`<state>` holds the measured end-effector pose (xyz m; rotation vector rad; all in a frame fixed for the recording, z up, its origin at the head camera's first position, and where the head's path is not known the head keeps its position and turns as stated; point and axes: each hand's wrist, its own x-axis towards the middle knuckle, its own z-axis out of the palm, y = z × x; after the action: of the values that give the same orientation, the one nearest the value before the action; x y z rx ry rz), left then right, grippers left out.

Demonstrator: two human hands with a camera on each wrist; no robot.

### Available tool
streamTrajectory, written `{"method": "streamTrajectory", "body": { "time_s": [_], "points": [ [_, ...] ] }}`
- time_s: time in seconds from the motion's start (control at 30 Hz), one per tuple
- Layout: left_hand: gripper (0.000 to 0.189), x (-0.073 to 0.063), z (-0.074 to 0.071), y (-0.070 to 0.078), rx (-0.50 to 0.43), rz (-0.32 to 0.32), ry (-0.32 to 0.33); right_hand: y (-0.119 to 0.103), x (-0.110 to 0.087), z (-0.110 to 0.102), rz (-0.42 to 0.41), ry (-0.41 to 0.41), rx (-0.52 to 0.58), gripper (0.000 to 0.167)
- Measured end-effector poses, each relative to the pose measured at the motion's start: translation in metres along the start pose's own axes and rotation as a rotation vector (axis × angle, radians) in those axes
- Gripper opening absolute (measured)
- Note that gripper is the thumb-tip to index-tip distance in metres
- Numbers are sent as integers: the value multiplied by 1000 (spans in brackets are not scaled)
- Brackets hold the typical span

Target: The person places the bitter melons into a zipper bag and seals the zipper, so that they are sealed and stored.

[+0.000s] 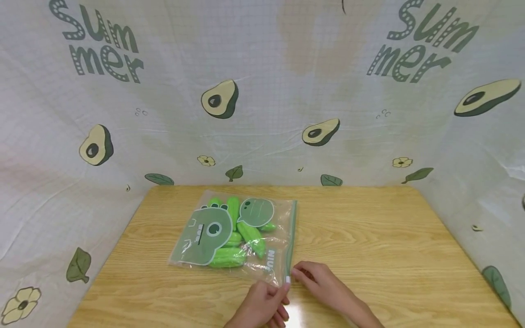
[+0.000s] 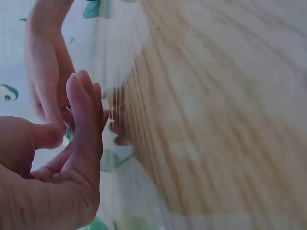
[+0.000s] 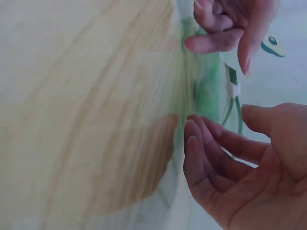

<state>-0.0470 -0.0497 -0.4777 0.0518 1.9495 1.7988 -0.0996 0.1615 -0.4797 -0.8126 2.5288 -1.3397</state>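
Observation:
A clear zip bag (image 1: 283,228) with a green cartoon print lies on the table, its green zip edge facing right. Inside are several bright green, ridged, cucumber-like pieces (image 1: 227,258). A white slider (image 3: 233,90) sits near the front end of the zip. My left hand (image 1: 260,303) is at this front corner, thumb tip close to the slider, with a gap between thumb and fingers. On the zip's right side, my right hand (image 1: 321,282) has bent fingers beside the edge. The zip lines show between its parted thumb and fingers in the right wrist view.
The wood-grained table (image 1: 369,237) extends right of the bag. A pale cloth (image 1: 262,91) printed with avocados, leaves and lettering hangs behind the table and along both sides. Light glares off the tabletop between the forearms.

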Motion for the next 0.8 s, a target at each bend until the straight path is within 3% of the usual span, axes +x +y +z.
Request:
{"method": "streamTrajectory", "body": {
  "time_s": [0.2,0.37,0.53,0.8],
  "points": [
    [41,2,-1,-5,-136,-35,-78,0,1,6,13,-11,48,24],
    [40,7,-1,-11,-246,-8,-117,-1,2,11,3,16,93,21],
    [37,10,0,-15,-319,27,-110,-1,2,13,-39,4,144,17],
    [33,14,4,-19,-372,36,-42,-2,4,10,37,-37,208,19]
  ]
}}
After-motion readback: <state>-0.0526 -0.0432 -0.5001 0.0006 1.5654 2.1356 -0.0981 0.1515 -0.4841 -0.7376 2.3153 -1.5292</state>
